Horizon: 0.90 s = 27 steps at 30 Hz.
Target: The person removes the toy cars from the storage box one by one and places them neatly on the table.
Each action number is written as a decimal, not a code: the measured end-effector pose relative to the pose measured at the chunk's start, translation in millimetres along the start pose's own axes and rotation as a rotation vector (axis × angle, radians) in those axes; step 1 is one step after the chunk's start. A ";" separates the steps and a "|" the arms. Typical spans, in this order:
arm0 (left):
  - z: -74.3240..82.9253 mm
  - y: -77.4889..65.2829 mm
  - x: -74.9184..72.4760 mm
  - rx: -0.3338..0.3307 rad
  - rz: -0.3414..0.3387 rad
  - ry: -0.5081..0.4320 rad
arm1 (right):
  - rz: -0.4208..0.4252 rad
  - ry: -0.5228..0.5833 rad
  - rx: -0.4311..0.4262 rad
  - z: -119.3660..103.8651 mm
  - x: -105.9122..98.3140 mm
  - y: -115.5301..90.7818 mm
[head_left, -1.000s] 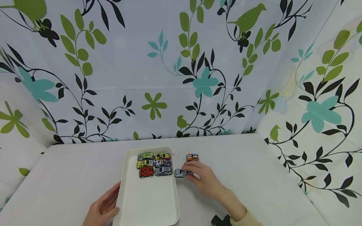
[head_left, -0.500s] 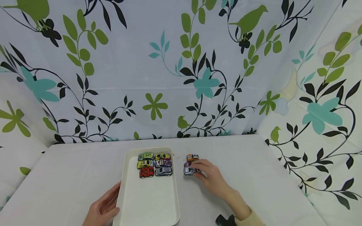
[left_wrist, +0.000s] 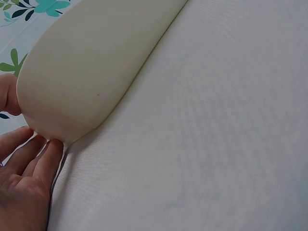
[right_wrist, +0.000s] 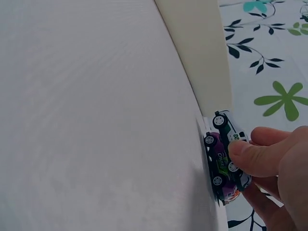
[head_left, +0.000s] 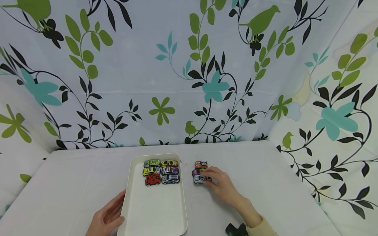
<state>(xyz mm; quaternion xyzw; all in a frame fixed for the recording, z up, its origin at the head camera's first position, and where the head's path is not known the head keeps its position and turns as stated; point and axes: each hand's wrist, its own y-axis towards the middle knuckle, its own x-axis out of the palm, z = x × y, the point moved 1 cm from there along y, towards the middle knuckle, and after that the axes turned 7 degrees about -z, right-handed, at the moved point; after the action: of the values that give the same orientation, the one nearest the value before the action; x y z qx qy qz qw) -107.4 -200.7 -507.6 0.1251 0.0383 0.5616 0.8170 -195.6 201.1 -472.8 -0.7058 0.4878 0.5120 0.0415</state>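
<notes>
My right hand (head_left: 221,185) pinches a silver-white toy car (right_wrist: 232,151) between thumb and fingers, to the right of the tray. Close against it in the right wrist view is a purple toy car (right_wrist: 219,159); whether they touch I cannot tell. An orange toy car (head_left: 201,164) stands behind the purple one. My left hand (head_left: 106,214) holds the left side of the white tray (head_left: 153,209), thumb near the rim and fingers along the outer wall. In the tray's far part, several toy cars (head_left: 152,179) stand in two columns.
A white cloth covers the table (head_left: 76,186). Patterned fabric (head_left: 159,82) hangs at the back and sides. A black object (head_left: 237,229) sits at my right wrist beside the sleeve (head_left: 261,228).
My right hand has moved rightward with the silver-white car, from beside the tray's right wall to the near side of the purple car. The left hand and tray stay in place.
</notes>
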 end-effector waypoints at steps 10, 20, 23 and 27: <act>-1.3 0.2 0.4 -0.024 0.013 -0.007 | -0.029 -0.008 0.025 7.7 6.7 -2.8; -1.2 -0.2 0.3 -0.014 0.011 -0.006 | -0.031 -0.030 0.056 10.8 8.2 -4.6; -0.7 -0.5 0.8 -0.033 0.014 -0.003 | -0.019 -0.031 0.053 11.2 8.3 -5.1; 0.1 -0.2 1.3 -0.044 0.017 0.005 | 0.004 -0.033 0.025 10.9 8.3 -5.4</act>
<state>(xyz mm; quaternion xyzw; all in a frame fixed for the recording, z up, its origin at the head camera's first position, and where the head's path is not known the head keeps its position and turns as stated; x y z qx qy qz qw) -106.7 -199.5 -507.5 0.1063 0.0268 0.5694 0.8147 -199.1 204.6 -486.7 -0.6958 0.4947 0.5176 0.0572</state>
